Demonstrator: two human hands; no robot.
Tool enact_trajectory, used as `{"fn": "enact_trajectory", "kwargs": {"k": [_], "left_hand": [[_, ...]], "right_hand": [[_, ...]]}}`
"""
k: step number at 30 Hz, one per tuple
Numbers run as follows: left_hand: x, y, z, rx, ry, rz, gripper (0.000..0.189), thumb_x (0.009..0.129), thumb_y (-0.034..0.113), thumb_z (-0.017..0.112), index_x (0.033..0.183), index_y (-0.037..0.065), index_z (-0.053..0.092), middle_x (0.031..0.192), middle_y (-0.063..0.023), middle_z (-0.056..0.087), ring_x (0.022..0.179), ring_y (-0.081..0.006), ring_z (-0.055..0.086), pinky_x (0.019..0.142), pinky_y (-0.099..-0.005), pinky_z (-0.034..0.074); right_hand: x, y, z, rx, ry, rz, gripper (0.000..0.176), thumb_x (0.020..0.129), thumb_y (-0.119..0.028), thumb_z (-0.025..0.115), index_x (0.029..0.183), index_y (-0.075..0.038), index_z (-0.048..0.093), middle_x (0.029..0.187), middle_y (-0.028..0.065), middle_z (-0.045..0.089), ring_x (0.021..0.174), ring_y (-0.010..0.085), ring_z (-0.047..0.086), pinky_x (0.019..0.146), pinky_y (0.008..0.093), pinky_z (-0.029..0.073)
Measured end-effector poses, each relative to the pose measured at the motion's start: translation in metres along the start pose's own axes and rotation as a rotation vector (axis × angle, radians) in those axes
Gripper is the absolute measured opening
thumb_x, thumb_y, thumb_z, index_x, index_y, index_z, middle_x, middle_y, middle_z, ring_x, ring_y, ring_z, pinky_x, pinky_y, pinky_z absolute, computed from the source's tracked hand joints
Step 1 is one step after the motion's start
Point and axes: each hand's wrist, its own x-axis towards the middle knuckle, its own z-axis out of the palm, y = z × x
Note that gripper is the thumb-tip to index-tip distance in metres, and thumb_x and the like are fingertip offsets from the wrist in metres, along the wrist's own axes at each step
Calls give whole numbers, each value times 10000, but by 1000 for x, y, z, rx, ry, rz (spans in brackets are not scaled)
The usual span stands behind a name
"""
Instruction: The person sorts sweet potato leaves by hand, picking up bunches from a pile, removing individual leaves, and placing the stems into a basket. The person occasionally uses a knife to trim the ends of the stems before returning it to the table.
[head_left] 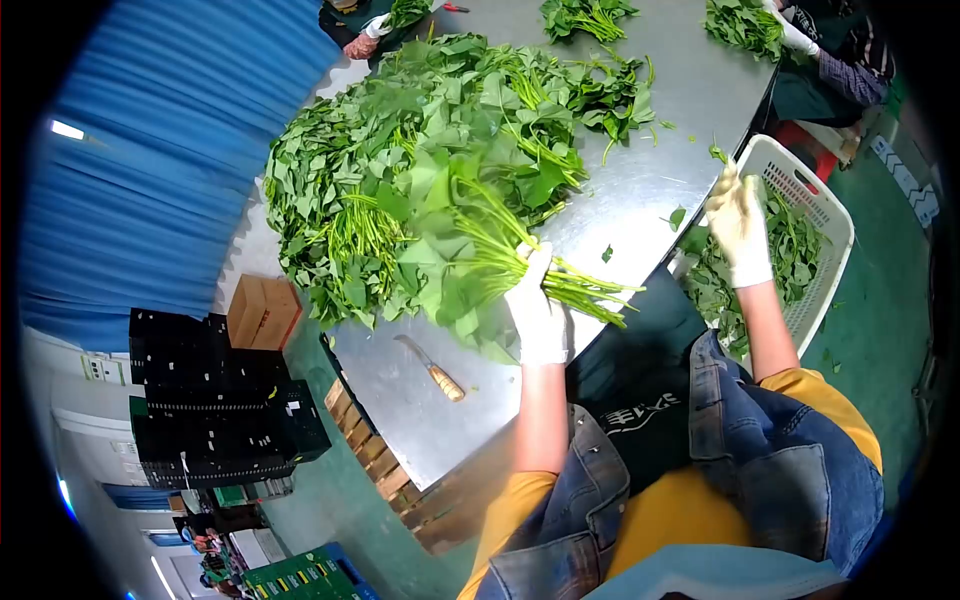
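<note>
My left hand (537,310), in a white glove, is closed around the stems of a bunch of leafy greens (485,235), with the leaves toward the pile and the stem ends pointing right. My right hand (740,225), also gloved, is raised beside the white basket (840,235); a small leafy bit (718,153) shows at its fingertips. A large heap of greens (350,180) covers the far left of the metal table (400,400). On the near part of the table lies a curved knife with a wooden handle (445,383).
Leaves (795,245) lie inside the basket at my right. Co-workers' gloved hands (378,27) hold greens at the far edge and far right. Black crates (200,400), a cardboard box (263,312) and a wooden pallet (370,450) stand left of the table.
</note>
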Motion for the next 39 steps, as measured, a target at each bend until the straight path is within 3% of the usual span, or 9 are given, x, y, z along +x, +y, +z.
{"fn": "enact_trajectory", "kwargs": {"k": [3, 6, 11, 17, 19, 23, 27, 35, 39], "left_hand": [[-9, 12, 19, -216, -25, -176, 300, 794, -75, 651, 1070, 14, 572, 892, -25, 567, 732, -114, 555, 679, -239, 483], [-19, 9, 33, -208, -141, -172, 362, 787, -84, 649, 1132, -11, 565, 923, -46, 581, 771, -122, 570, 717, -240, 498], [-26, -4, 37, -250, -266, -224, 387, 755, -127, 648, 1111, 4, 573, 932, -47, 606, 831, -134, 603, 708, -263, 524], [-18, -7, 24, -319, -270, -260, 342, 783, -111, 625, 1095, 22, 577, 915, -51, 605, 802, -153, 611, 676, -268, 530], [-18, -3, 12, 721, -417, 319, 295, 819, -73, 601, 1099, 17, 576, 940, -59, 604, 819, -161, 601, 716, -275, 517], [14, -26, -19, -173, -88, -195, 201, 860, -8, 614, 1036, 65, 549, 931, -19, 556, 830, -130, 553, 753, -249, 446], [7, 18, -26, -457, -20, -114, 114, 900, 78, 600, 997, 97, 543, 911, -6, 538, 863, -125, 509, 818, -282, 404], [-17, 46, -28, -130, 42, 62, 140, 927, 197, 589, 952, 64, 554, 936, -57, 587, 904, -164, 542, 853, -321, 423], [-15, 53, -47, -177, 127, 140, 169, 917, 169, 594, 1013, 33, 560, 913, -95, 620, 880, -198, 582, 835, -352, 463]], "right_hand": [[3, -5, 29, -131, -146, 111, 772, 882, -418, 577, 1422, 25, 249, 1146, 101, 563, 878, 116, 608, 689, 224, 518], [-5, 29, 85, -1202, -114, 175, 349, 863, -173, 587, 1169, -6, 613, 944, 39, 665, 745, 58, 578, 681, 195, 471], [3, 89, 97, -1482, -438, 228, 221, 829, -143, 653, 1009, -16, 662, 810, 17, 659, 704, 67, 587, 662, 213, 465], [2, 96, 81, -1132, -329, 356, 176, 844, -145, 665, 936, 5, 659, 786, 23, 637, 693, 73, 577, 650, 216, 461], [-13, 89, 76, -1038, -253, 394, 144, 868, -117, 625, 931, 11, 641, 811, 33, 628, 720, 89, 573, 679, 212, 460], [-9, 58, 17, -546, -101, 143, 189, 943, -130, 539, 1057, 18, 568, 939, 68, 598, 789, 136, 582, 721, 250, 501], [31, 22, 20, -61, -104, 62, 414, 968, -235, 515, 1323, -31, 457, 1080, 84, 590, 909, 140, 584, 732, 241, 519], [122, 140, -35, -1988, -304, 20, 540, 797, -176, 668, 1295, -34, 518, 1161, 160, 635, 972, 274, 639, 862, 366, 483], [130, 142, -4, -2377, -436, 289, 341, 766, -203, 683, 1084, -78, 668, 874, 181, 672, 857, 357, 634, 763, 420, 480]]}}
